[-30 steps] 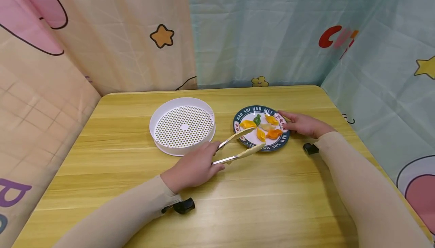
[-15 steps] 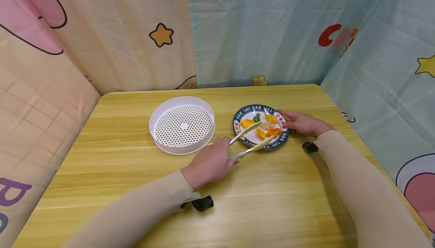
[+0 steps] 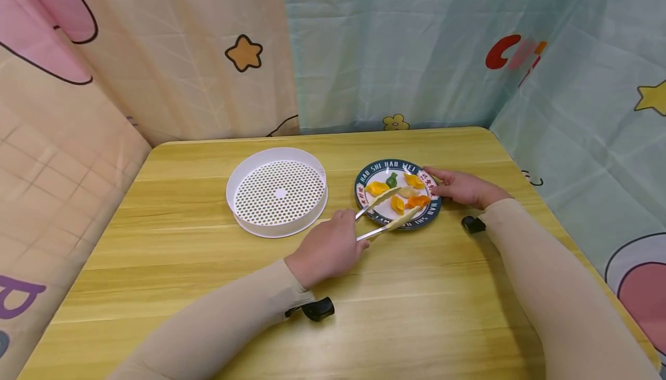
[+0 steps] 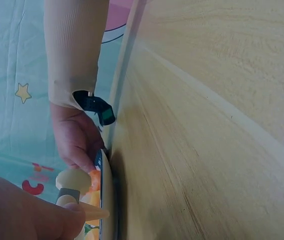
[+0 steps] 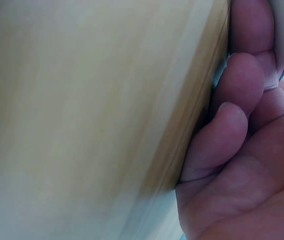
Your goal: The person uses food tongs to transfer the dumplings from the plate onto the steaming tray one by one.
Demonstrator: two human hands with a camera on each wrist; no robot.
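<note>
Navy and white showed on the plate [image 3: 390, 165], and I took that as my landmark. On it lay six dumplings [image 3: 411, 193]: three yellow, one orange, one green and one pale. From my distant seat I watched the left hand [image 3: 333, 247], its grip curled round a pair of tongs [image 3: 402, 218] whose arms stood wide apart over the near part of the plate. The right hand [image 3: 460, 188] had its grip on the plate's right rim, fingers tucked beneath the edge, to steady it, I judged.

I read the step in hand as lining up the tongs on a dumpling; I saw none pinched, and could not tell whether either tip touched the pale or the orange one. The next move, to my mind, called for a slight lowering and then a gentle squeeze on one dumpling, without dragging its close neighbours.

Left of the plate, a narrow strip of surface [image 3: 343, 174] parted it from a white tray [image 3: 281, 194] full of holes, whose wall I reckoned I would have to clear on that side. Behind the plate, the surface's back edge and the hanging cloth [image 3: 395, 50] ran near. To its right, the right hand barred the way. I found the most room on the plate's near side.
</note>
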